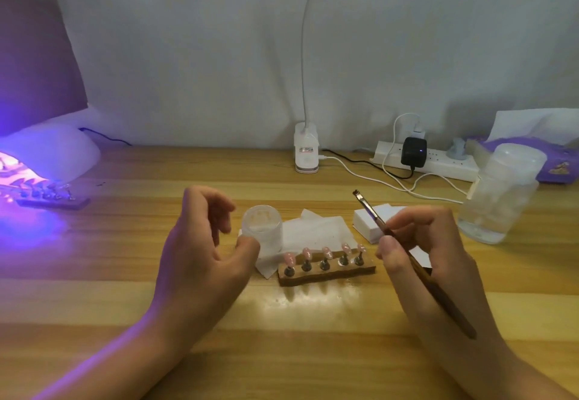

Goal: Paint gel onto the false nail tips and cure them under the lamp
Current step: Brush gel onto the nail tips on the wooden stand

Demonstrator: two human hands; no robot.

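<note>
The right hand (432, 252) pinches the brush (372, 215), bristles raised at centre frame. The left hand (200, 252) hangs loose, holding nothing, just beside the small jar (262, 224). The nail tips (326, 251) stand low in the centre, between both hands — a careless wrist could smear wet gel or tip the jar.

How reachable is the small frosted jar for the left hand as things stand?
Likely yes: the left hand hovers open right beside the small frosted jar, thumb close to its wall, with nothing between them.
</note>
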